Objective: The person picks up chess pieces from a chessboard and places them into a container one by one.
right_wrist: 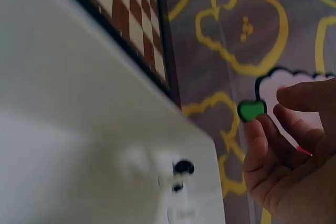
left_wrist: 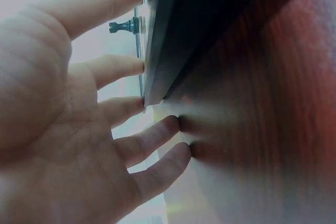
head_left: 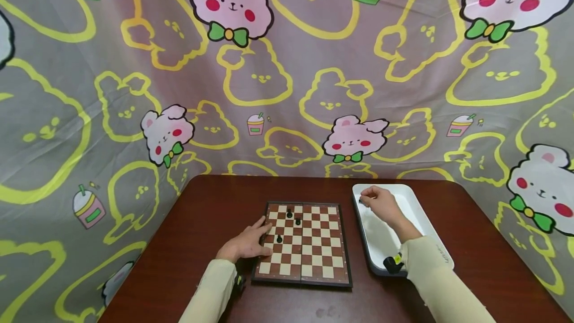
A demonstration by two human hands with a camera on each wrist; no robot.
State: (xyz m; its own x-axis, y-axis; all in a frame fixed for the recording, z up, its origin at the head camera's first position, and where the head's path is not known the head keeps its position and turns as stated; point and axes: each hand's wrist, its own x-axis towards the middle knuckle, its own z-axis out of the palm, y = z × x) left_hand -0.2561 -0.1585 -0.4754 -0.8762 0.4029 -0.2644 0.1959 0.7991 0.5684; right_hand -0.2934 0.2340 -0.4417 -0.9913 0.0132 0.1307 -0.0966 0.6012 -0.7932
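Observation:
My left hand (head_left: 246, 244) rests at the left edge of a brown-and-cream chessboard (head_left: 314, 251), its fingers extended. In the left wrist view these fingers (left_wrist: 157, 169) touch the board's dark side and the table. Three black chess pieces stand on the board's left half: one toward the back (head_left: 289, 213), one beside it (head_left: 298, 222) and one nearer my left hand (head_left: 279, 239). My right hand (head_left: 383, 206) hovers over the far left corner of a white tray (head_left: 405, 193). Its fingers bend loosely, thumb apart, with nothing visible between them. Below lie small dark pieces (right_wrist: 184, 167), blurred.
The tray stands to the right of the board on a dark red-brown table (head_left: 211, 198). A patterned cloth (head_left: 287, 88) hangs around the table's back and sides. Pale blurred shapes lie by the dark pieces in the tray.

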